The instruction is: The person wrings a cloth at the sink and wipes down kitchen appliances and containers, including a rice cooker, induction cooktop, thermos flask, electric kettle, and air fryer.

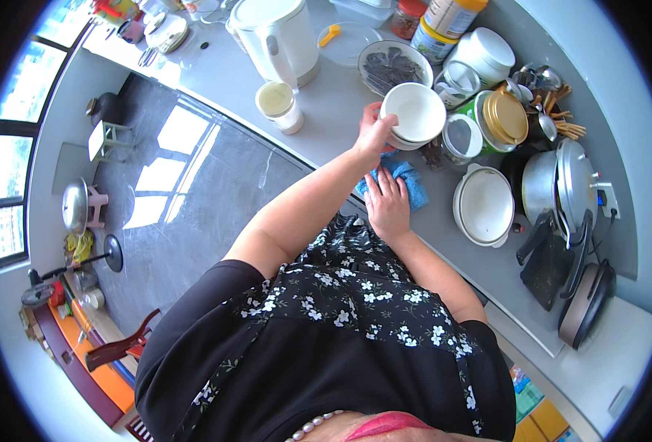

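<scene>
A small stack of white bowls (413,113) is gripped at its left rim by my left hand (374,132), thumb over the edge. Below it, my right hand (385,204) lies with fingers spread on a crumpled blue cloth (412,185) near the counter's front edge. Whether its fingers pinch the cloth cannot be told. Behind the bowls sits a patterned dish (395,67) with dark contents. Right of the bowls stands an open clear jar (462,138). White lidded or stacked oval bowls with handles (486,205) rest farther right.
A white kettle (276,41) and a lidded jar (279,105) stand to the left on the grey counter (331,119). A pressure cooker (547,179), cans, containers and utensils line the wall at right. A black-handled pan (588,306) leans near the far right end.
</scene>
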